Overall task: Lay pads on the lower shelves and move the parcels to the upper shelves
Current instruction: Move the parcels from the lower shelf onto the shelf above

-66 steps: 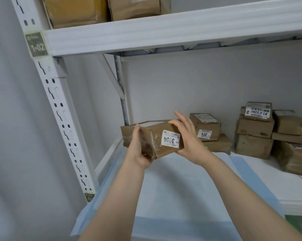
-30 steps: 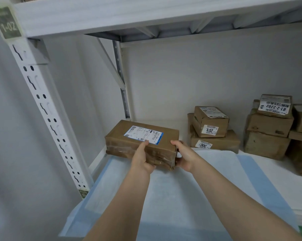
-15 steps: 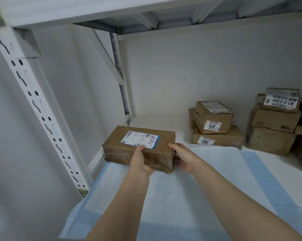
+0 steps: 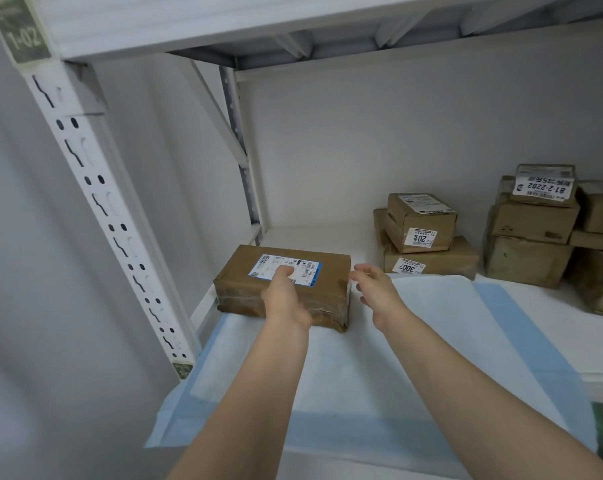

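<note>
A brown taped parcel point(image 4: 244, 282) with a white and blue label lies flat on the white and blue pad point(image 4: 414, 358), at the back left of the lower shelf point(image 4: 535, 317). My left hand point(image 4: 286, 299) lies against the parcel's front, its fingertips on the label, not wrapped around it. My right hand point(image 4: 376, 289) hovers just right of the parcel with fingers spread, not touching it. The pad covers the left part of the shelf and hangs over the front edge.
Two stacked labelled parcels point(image 4: 421, 226) stand behind the pad, with several more point(image 4: 532, 233) piled at the right. The upper shelf's beam point(image 4: 224, 22) runs overhead. A slotted white upright point(image 4: 95, 202) stands at the left front, with the wall behind.
The parcel came down from the air and now rests on the pad at the back left. My right hand has let go and moved off to the right; my left hand has loosened.
</note>
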